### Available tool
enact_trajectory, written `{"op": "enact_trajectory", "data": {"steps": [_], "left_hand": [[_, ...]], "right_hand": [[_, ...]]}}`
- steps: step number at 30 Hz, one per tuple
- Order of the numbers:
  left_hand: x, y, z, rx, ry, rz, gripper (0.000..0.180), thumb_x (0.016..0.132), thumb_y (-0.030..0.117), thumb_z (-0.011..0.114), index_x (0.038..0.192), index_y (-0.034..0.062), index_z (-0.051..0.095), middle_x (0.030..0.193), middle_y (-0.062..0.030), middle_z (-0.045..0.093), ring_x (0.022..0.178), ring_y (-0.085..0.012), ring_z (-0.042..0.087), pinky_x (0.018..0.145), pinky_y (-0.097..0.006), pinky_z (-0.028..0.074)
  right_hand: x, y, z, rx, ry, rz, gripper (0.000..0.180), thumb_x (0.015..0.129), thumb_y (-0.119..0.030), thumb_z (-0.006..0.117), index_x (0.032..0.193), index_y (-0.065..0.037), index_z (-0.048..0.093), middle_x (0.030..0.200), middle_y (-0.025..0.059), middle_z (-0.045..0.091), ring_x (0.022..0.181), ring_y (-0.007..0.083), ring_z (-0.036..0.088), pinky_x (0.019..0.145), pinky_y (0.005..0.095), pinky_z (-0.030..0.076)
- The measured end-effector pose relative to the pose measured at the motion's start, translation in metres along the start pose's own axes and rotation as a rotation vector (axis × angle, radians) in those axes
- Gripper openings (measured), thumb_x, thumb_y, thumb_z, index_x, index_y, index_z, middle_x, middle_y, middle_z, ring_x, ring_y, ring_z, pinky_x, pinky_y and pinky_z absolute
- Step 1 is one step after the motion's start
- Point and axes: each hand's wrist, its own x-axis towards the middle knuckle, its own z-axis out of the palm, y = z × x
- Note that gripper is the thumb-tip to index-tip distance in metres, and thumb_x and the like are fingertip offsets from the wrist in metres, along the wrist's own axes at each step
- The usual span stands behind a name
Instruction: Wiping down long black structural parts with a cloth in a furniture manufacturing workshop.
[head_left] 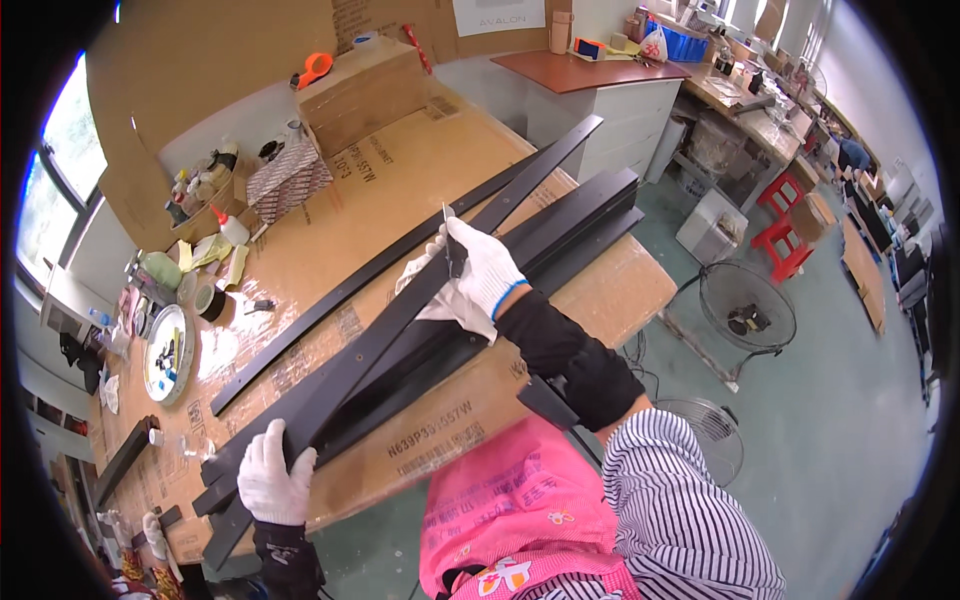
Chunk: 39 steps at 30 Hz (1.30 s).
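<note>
My left hand [275, 475], in a white glove, closes around the near end of a long dark strip [365, 345] with small holes. The strip lies slantwise over a stack of dark bars [575, 225]. My right hand [483, 268], also gloved, is closed at the strip's middle, pinching a thin blade-like piece [449, 240] that stands up from the surface; its exact kind is unclear. A white cloth [462, 308] hangs beneath the right hand and over the bars. Beyond it, a separate dark strip [345, 292] lies on the table.
The cardboard-covered table [430, 440] carries a round white tray [168, 350], a glue bottle [230, 228] and a carton [362, 100] with an orange tape dispenser [314, 69]. A floor fan [747, 308] and red stools [780, 250] stand right. Another person [852, 155] is far right.
</note>
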Motion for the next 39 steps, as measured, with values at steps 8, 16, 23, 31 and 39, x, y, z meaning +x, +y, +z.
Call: {"op": "enact_trajectory", "data": {"steps": [8, 16, 23, 31, 39], "left_hand": [[0.105, -0.036, 0.042, -0.030, -0.104, 0.063, 0.050, 0.083, 0.026, 0.079, 0.125, 0.0064, 0.061, 0.105, -0.0166, 0.065, 0.100, -0.0378, 0.065, 0.085, -0.047, 0.053], [0.190, -0.131, 0.138, 0.080, -0.343, 0.045, 0.050, 0.085, 0.035, 0.076, 0.125, 0.0080, 0.062, 0.119, -0.0170, 0.066, 0.113, -0.0381, 0.064, 0.095, -0.048, 0.052], [0.213, -0.134, 0.192, 0.264, -0.539, -0.045, 0.051, 0.087, 0.040, 0.075, 0.128, 0.0112, 0.063, 0.125, -0.0159, 0.068, 0.118, -0.0359, 0.064, 0.098, -0.047, 0.052], [0.218, -0.191, 0.222, 0.219, -0.559, 0.127, 0.054, 0.077, 0.037, 0.077, 0.121, 0.0060, 0.068, 0.109, -0.0238, 0.069, 0.107, -0.0411, 0.066, 0.094, -0.052, 0.050], [0.218, -0.162, 0.197, 0.139, -0.427, 0.098, 0.063, 0.095, 0.041, 0.068, 0.148, 0.0089, 0.053, 0.141, -0.0212, 0.063, 0.126, -0.0403, 0.062, 0.106, -0.047, 0.047]], "right_hand": [[0.061, -0.043, -0.027, -0.470, 0.037, -0.086, 0.020, 0.102, -0.020, 0.068, 0.106, 0.000, 0.068, 0.091, 0.0047, 0.068, 0.077, 0.0158, 0.065, 0.072, 0.0305, 0.054], [-0.115, -0.022, -0.079, -0.923, 0.340, -0.438, 0.027, 0.108, -0.021, 0.057, 0.103, 0.003, 0.067, 0.089, 0.0092, 0.072, 0.078, 0.0126, 0.068, 0.073, 0.0263, 0.054], [-0.153, 0.008, -0.152, -0.970, 0.549, -0.520, 0.024, 0.109, -0.022, 0.056, 0.105, 0.000, 0.066, 0.083, 0.0045, 0.070, 0.073, 0.0110, 0.067, 0.069, 0.0251, 0.055], [-0.134, 0.023, -0.159, -1.501, 0.625, -1.085, 0.009, 0.091, -0.009, 0.074, 0.094, -0.002, 0.070, 0.094, 0.0159, 0.071, 0.084, 0.0324, 0.069, 0.078, 0.0391, 0.056], [-0.126, 0.034, -0.168, -1.543, 0.687, -1.213, 0.014, 0.094, -0.019, 0.071, 0.092, -0.006, 0.064, 0.094, 0.0131, 0.066, 0.082, 0.0359, 0.069, 0.071, 0.0446, 0.056]]}}
